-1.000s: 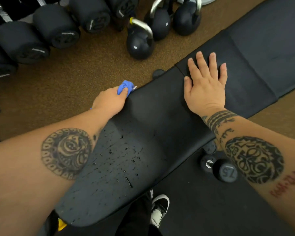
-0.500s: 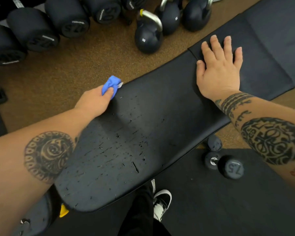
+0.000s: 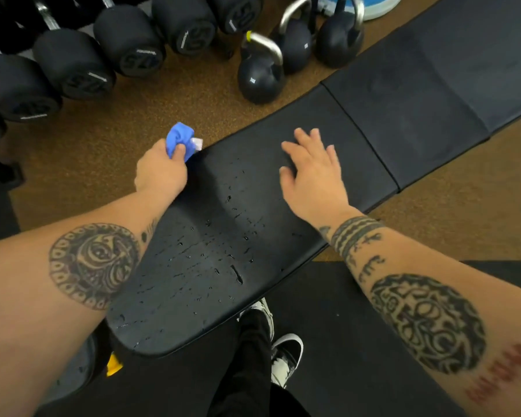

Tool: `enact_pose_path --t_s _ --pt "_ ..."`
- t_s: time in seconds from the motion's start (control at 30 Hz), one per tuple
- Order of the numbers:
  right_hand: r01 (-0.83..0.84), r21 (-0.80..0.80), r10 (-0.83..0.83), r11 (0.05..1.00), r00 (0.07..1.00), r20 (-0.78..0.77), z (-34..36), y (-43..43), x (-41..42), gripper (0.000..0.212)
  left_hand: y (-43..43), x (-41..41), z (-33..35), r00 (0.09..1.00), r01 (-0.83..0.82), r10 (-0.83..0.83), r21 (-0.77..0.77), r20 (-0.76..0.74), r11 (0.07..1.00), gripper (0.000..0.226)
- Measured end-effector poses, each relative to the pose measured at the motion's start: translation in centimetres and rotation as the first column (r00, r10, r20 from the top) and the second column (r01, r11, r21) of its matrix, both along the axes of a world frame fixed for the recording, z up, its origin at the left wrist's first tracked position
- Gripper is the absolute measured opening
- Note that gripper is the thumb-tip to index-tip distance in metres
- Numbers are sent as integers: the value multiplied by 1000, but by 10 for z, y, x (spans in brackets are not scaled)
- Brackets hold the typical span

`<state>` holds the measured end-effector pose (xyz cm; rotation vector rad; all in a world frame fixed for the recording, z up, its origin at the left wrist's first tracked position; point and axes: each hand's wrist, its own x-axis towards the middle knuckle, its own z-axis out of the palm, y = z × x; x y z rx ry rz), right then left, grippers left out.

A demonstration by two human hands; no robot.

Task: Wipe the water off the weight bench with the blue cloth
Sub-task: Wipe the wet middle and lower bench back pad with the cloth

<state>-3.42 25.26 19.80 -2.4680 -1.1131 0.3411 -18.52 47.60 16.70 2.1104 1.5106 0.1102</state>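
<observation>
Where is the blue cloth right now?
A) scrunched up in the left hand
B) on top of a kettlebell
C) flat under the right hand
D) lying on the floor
A: the blue cloth is bunched up in the left hand at the far edge of the weight bench, while the right hand is open with nothing in it.

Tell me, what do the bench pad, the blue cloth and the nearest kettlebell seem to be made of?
Bench pad: likely vinyl or faux leather; smooth, slightly glossy, and water beads on it.
Blue cloth: soft woven or microfibre fabric, since it crumples into folds.
Nearest kettlebell: matte black coated body, probably iron beneath, with a bare brushed-metal handle.
</observation>
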Motion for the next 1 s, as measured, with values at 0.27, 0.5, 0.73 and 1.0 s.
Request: enact_pose_path --t_s 0.27,0.5,0.73,1.0 --pt "422 288 -130 860 727 -674 48 2 -37 50 -118 52 91 785 433 232 -777 574 456 86" --pt "411 228 -377 883 909 -180 41 -47 2 30 -94 -4 69 921 385 -383 -314 70 868 52" --pt "57 -220 6 974 961 275 -40 -32 -61 55 -98 -79 -4 839 381 -485 -370 -246 847 96" --pt "-252 -227 308 941 914 263 -55 -84 -106 58 -93 -83 -12 829 392 -490 -344 -271 853 97"
